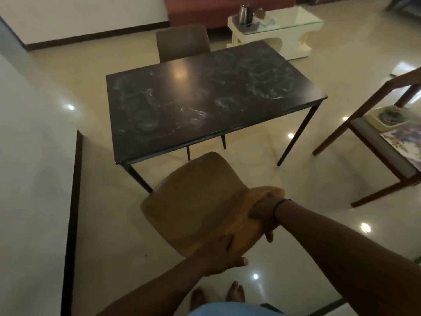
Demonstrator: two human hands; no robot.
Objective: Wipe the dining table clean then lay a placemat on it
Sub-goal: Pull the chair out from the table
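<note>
Straight ahead of me lies the counter [211,99], a dark rectangular top smeared all over with pale, dusty swirls, so none of the wiping looks done yet. Its long axis runs left to right across my view, tilted a little, with the near long edge facing me and the far right corner turned away. A second chair [183,42] is tucked in at the far side. Off to my right stands a wooden side table [385,153] with something patterned lying on its lower shelf, possibly the placemat, though I cannot tell for sure.

Between me and the counter is a tan chair [193,201], pulled clear of the near edge, its seat toward the counter and its back toward me. Both grips are on that back: my left hand [225,256] holds the lower edge, my right hand [264,213] wraps the upper right corner. No cloth is in either grip. The counter lies dead forward of both, the right a touch nearer, so I judge the chair must go aside first.
</note>
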